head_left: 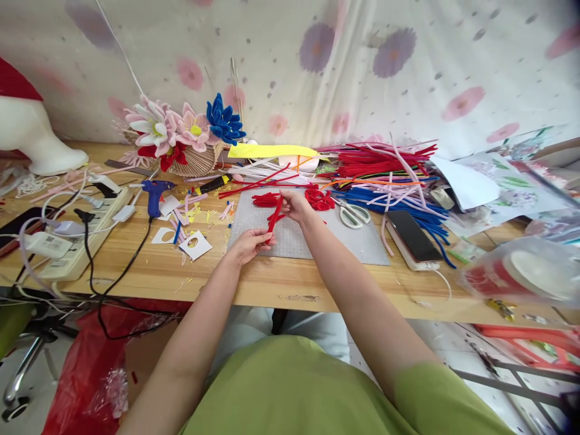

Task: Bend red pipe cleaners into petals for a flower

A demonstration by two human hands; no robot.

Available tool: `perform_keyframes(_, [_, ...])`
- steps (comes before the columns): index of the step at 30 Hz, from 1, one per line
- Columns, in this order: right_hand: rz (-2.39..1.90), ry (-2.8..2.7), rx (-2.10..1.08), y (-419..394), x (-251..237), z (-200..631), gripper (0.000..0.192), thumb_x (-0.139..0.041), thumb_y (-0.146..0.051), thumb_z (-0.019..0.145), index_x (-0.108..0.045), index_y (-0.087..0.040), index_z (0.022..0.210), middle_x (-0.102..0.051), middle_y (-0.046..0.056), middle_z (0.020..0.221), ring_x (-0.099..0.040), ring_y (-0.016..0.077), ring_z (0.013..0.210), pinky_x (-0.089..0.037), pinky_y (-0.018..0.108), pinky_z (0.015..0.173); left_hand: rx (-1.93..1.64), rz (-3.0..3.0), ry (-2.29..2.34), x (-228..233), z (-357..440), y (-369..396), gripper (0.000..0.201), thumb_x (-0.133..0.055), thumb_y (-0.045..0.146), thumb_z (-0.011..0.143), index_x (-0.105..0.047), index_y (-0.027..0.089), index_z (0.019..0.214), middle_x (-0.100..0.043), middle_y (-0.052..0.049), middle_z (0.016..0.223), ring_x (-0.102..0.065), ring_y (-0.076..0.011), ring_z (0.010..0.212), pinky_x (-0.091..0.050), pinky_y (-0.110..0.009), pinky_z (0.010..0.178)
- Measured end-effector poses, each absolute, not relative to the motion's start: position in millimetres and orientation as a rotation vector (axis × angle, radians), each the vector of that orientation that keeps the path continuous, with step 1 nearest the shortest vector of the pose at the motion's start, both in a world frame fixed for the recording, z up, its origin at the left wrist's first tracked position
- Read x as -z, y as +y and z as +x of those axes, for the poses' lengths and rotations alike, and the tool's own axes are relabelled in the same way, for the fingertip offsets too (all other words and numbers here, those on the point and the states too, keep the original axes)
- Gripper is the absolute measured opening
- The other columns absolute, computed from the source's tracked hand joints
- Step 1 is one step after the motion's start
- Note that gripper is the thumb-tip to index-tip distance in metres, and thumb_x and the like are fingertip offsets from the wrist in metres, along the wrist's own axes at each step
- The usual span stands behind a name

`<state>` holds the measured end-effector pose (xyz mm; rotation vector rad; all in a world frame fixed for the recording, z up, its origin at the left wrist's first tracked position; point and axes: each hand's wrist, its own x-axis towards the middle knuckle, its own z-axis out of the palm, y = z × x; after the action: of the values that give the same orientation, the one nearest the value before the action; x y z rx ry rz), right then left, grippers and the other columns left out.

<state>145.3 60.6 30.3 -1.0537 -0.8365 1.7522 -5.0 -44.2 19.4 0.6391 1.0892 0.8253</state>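
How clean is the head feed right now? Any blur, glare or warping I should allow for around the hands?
Head view: even, soft daylight with no glare and only faint shadows; the left hand, right hand and red pipe cleaner at centre are fairly sharp; the edges smear, notably the plastic container at right; wide-angle warping bows the table edge.

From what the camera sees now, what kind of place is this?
Probably a home craft bench for making pipe-cleaner flowers: a pile of coloured pipe cleaners, finished flowers, and a glue gun on the wooden table.
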Motion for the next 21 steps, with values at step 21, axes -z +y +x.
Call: perform_keyframes(21, [-1.100, -0.512, -1.550, 65.1, -27.1, 118.6, 0.031, -0.053, -0.019, 0.082, -0.036, -0.019, 0.056, -0.027, -0.009, 0.038, -0.020, 0.0044, 0.034, -0.017, 0.019, 0.036, -0.774, 0.831, 1.112, -14.4, -17.3, -46.5, 0.019, -0.076, 0.015, 0.064, -0.065, 0.009, 0.077, -0.070, -0.008, 0.074, -0.067, -0.0151, 0.067, -0.053, -0.026, 0.065])
